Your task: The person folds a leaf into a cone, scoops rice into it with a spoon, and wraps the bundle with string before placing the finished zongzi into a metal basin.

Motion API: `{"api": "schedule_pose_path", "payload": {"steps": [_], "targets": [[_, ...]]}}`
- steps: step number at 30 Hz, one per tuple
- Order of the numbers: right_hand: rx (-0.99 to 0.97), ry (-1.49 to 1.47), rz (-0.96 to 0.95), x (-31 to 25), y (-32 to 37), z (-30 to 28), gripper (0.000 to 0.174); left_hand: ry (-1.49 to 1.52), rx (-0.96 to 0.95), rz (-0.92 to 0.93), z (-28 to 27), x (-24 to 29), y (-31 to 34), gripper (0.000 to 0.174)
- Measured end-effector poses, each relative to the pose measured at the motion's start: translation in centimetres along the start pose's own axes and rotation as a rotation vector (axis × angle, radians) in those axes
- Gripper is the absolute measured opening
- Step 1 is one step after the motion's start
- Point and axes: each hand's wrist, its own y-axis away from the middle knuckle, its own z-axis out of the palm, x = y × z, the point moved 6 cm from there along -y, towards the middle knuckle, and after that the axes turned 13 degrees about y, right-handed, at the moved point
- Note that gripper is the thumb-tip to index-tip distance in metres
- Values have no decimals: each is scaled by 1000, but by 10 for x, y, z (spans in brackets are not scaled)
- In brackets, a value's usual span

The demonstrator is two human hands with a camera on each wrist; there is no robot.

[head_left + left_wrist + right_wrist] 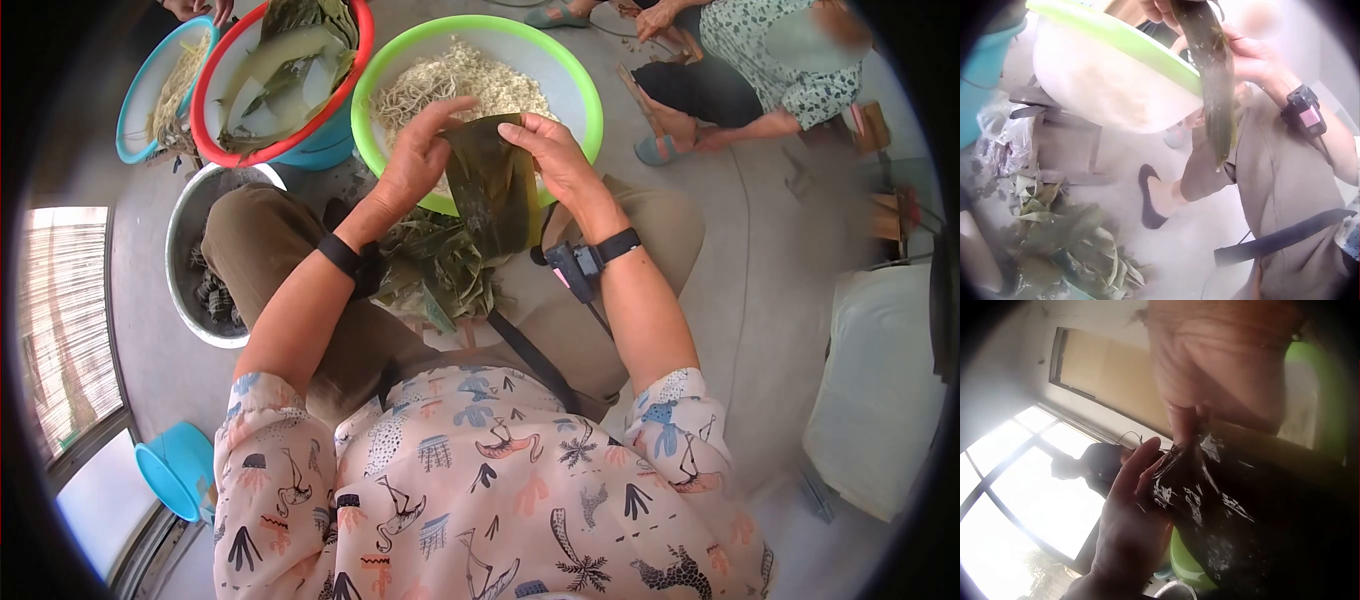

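A broad dark-green leaf [493, 190], wet and glossy, hangs between both hands over the near rim of the green-rimmed basin [592, 110]. My right hand [562, 158] pinches its upper right part, thumb on the near face. At the opposite edge, my left hand [412, 165] holds the leaf by its side, with the index finger stretched out above the basin. In the right wrist view the left hand's fingers [1138, 481] lie close to the right thumb at the creased leaf edge. Pale grains [510, 85] and a bunch of greyish strands [420, 98] fill the basin.
Loose leaves [440, 260] lie heaped between the knees. At left stand a red-rimmed tub [368, 40] with leaves in liquid, a metal bowl [180, 260] of dark wrapped bundles, and a blue bucket [180, 470]. Another person [770, 60] sits at the upper right.
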Motion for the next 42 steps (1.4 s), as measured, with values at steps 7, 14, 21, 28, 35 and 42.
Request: {"api": "schedule_pose_path", "payload": {"steps": [7,14,21,28,35,42], "targets": [[71,65,-81,-1,-4,-4,18,420,166,-427,-13,-17,1,35],[57,21,-127,-8,-2,3,19,457,87,-654,0,-35,10,33],[90,91,-109,-10,-4,4,21,531,96,-619,-4,-41,9,22],[136,114,-206,-9,-8,1,18,520,99,-562,-1,-40,5,17],[203,194,-237,-6,-10,-3,11,525,114,-569,4,-30,0,18],[199,231,-299,-21,-5,7,11,467,107,-517,2,-40,-1,16]]}}
